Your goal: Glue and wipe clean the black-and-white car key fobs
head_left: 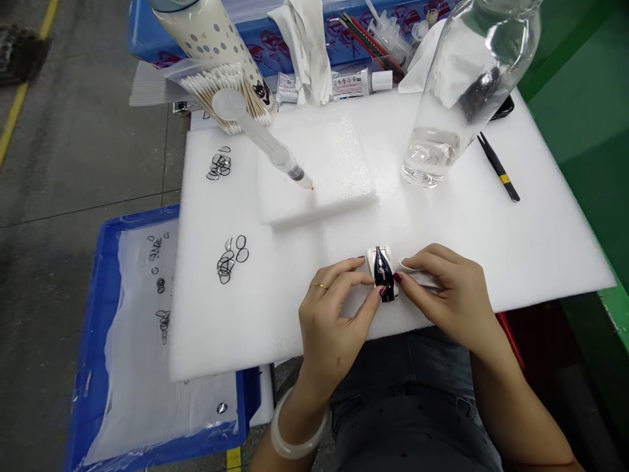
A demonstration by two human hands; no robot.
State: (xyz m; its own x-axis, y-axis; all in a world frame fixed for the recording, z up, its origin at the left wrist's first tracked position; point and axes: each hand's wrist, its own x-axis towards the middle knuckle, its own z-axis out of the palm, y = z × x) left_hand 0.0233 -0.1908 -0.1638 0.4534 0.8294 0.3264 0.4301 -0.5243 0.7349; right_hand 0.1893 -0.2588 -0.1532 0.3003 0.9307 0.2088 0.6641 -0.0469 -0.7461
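Wide foam-topped desk [221, 347] under both hands. Tall clear bottle [442, 128] ahead of right hand [449, 295]; may topple if forearm swings forward. Left hand [331, 321] grips small white-and-dark part [382, 272] in fingertips; right hand pinches white cloth [425, 278] beside it. Part may skid if left fingertips loosen under uneven push.

Around: foam block [319, 174] ahead of left hand, blocking straight reach; syringe [265, 141] tip-down on it, easily knocked. Tweezers [497, 165] ahead-right of right hand. Thin black rings [226, 262] left of left hand.
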